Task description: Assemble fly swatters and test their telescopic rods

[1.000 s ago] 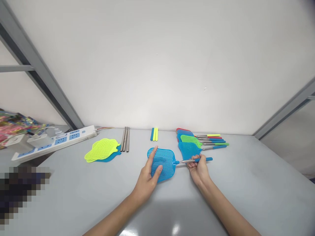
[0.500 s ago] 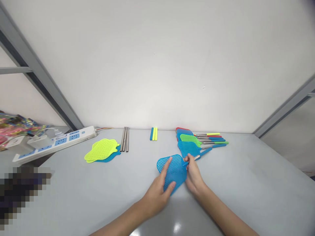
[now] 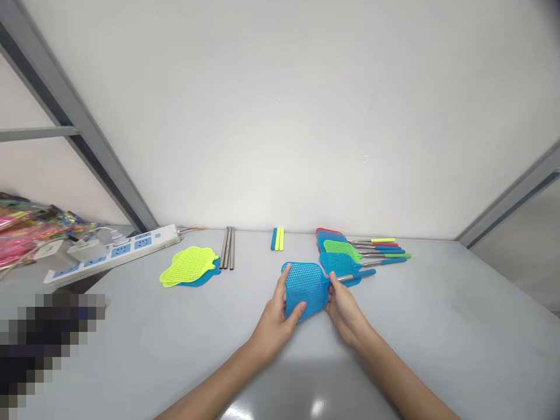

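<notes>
A blue fly swatter (image 3: 306,289) with a perforated head, a metal rod and a blue grip is held between my hands above the table. My left hand (image 3: 276,318) grips the left edge of the head, thumb on its face. My right hand (image 3: 343,306) pinches the neck where the head meets the rod; the handle points right. Just beyond it lie several finished-looking swatters, among them a green one (image 3: 341,249) and another blue one (image 3: 339,262), overlapping with their handles to the right.
Yellow-green swatter heads (image 3: 190,265) lie at left on a blue head (image 3: 203,279). Several metal rods (image 3: 227,248) and a few blue and yellow grips (image 3: 277,239) lie near the wall. A white power strip (image 3: 161,236) with plugged-in adapters sits at far left on the grey table (image 3: 415,332).
The swatter has turned so its head lies more level and its handle points more directly right. My left hand has shifted left and up along the head's edge.
</notes>
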A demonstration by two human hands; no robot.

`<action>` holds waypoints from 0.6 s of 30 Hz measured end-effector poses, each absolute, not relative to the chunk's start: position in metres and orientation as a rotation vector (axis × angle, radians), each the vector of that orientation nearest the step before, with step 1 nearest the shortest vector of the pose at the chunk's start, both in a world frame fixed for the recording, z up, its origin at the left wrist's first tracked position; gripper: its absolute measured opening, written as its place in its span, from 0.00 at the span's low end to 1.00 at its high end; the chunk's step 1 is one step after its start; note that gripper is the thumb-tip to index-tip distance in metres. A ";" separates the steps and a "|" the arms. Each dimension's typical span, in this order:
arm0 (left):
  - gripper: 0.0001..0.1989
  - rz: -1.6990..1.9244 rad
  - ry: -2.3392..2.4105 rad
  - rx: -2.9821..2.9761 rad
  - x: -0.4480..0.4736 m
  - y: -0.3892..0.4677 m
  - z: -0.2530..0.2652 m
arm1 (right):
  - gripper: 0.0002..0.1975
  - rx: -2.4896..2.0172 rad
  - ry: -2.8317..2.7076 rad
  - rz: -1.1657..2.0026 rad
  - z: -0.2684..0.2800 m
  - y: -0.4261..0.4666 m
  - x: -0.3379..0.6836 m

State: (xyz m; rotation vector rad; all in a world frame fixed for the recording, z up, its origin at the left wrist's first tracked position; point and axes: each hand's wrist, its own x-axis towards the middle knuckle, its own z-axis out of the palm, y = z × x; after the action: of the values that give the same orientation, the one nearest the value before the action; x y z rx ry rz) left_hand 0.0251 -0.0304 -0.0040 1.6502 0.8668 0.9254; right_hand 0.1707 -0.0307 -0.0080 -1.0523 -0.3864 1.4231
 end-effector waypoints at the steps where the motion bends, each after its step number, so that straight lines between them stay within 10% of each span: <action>1: 0.33 0.902 0.869 1.651 0.025 -0.030 -0.004 | 0.14 -1.068 -0.363 1.384 -0.010 -0.029 0.174; 18: 0.30 0.804 1.008 1.634 0.019 -0.030 0.001 | 0.09 -1.446 -0.463 1.291 -0.017 -0.004 0.277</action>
State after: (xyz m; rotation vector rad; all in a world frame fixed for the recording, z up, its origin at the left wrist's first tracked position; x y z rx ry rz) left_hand 0.0194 -0.0299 0.0013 1.6336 1.0080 0.8035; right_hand 0.2766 -0.0039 -0.0174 -1.4461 -0.4630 1.2906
